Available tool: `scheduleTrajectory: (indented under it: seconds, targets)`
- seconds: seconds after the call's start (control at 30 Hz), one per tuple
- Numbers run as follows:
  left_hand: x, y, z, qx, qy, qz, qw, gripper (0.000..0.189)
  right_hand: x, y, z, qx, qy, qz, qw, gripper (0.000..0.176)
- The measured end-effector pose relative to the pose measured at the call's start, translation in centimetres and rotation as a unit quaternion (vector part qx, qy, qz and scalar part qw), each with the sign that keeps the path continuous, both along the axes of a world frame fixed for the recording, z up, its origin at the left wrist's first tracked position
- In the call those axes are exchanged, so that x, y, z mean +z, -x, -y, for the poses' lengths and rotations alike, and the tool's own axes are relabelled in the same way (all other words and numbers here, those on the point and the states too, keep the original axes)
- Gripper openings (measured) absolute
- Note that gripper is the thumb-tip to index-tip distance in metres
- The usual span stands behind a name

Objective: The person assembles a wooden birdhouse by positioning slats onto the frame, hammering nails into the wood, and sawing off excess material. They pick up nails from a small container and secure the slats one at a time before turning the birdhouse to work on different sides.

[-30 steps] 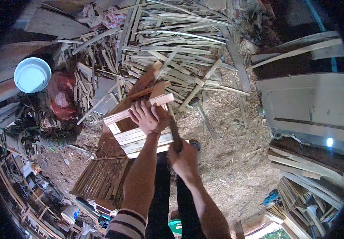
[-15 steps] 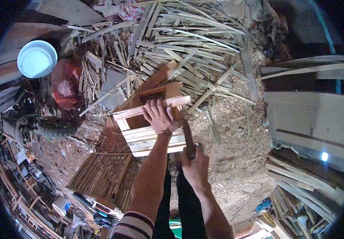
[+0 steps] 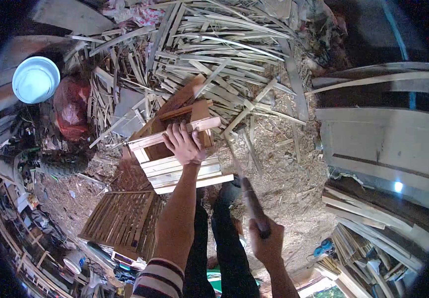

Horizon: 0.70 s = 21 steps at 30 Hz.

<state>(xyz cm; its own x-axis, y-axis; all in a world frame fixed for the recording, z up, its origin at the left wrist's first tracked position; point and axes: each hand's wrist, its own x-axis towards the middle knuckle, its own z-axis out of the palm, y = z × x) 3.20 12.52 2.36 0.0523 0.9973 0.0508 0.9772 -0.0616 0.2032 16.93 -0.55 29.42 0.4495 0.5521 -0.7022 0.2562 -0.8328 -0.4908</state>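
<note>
A wooden crate of pale slats [image 3: 179,171] stands in the middle, tilted a little. My left hand [image 3: 183,144] rests on its upper rail [image 3: 147,142], fingers spread over the wood. To the right and lower, my right hand [image 3: 268,241] is wrapped round the dark handle of a long tool [image 3: 253,203]. The tool's thin, blurred blade points up and left, past the crate's right side. Whether the blade touches the crate cannot be made out.
Loose wooden strips [image 3: 229,44] lie piled beyond the crate. A slatted wooden frame [image 3: 117,218] sits at the lower left. A white bucket [image 3: 36,79] is at the upper left, beside a red bag [image 3: 72,107]. Panels [image 3: 381,139] and stacked boards line the right.
My right hand has moved down and to the right with the tool, away from the crate. My left hand stays on the rail. The whole view has shifted slightly left.
</note>
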Motion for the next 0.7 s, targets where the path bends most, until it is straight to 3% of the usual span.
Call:
scheduleTrajectory:
  seconds: [0.03, 0.07, 0.17, 0.33, 0.43, 0.5, 0.6, 0.7]
  targets:
    - [-0.3, -0.1, 0.0, 0.009, -0.027, 0.010, 1.000, 0.044, -0.4, 0.7, 0.7, -0.028, 0.011, -0.043, 0.999, 0.019]
    - [-0.6, -0.1, 0.1, 0.006, -0.027, 0.012, 1.000, 0.044, -0.3, 1.3, 0.5, 0.007, -0.045, -0.025, 0.999, 0.016]
    - [-0.8, -0.1, 0.0, 0.010, -0.058, 0.007, 0.998, 0.042, -0.6, 2.2, 1.0, 0.053, -0.077, -0.024, 0.995, 0.016]
    - [-1.7, 0.1, 0.4, 0.016, -0.064, 0.002, 0.998, 0.043, -0.3, 3.7, 1.6, 0.055, -0.054, -0.041, 0.996, 0.023]
    - [-3.5, 0.8, 0.9, 0.003, -0.091, -0.015, 0.996, 0.046, -6.8, 4.2, 1.8, 0.060, -0.121, 0.050, 0.990, 0.024]
    - [-2.9, 0.7, 0.4, 0.008, -0.063, -0.017, 0.998, 0.047, -13.2, 4.7, -0.8, 0.023, -0.122, 0.013, 0.992, 0.022]
    - [-2.3, 0.7, 0.2, 0.005, -0.070, -0.017, 0.997, 0.045, -15.9, 5.2, -4.8, 0.012, -0.092, 0.066, 0.994, 0.022]
    - [-1.9, 0.4, 0.4, 0.009, -0.062, -0.014, 0.998, 0.045, -16.3, 4.9, -4.0, -0.009, -0.109, 0.016, 0.994, 0.023]
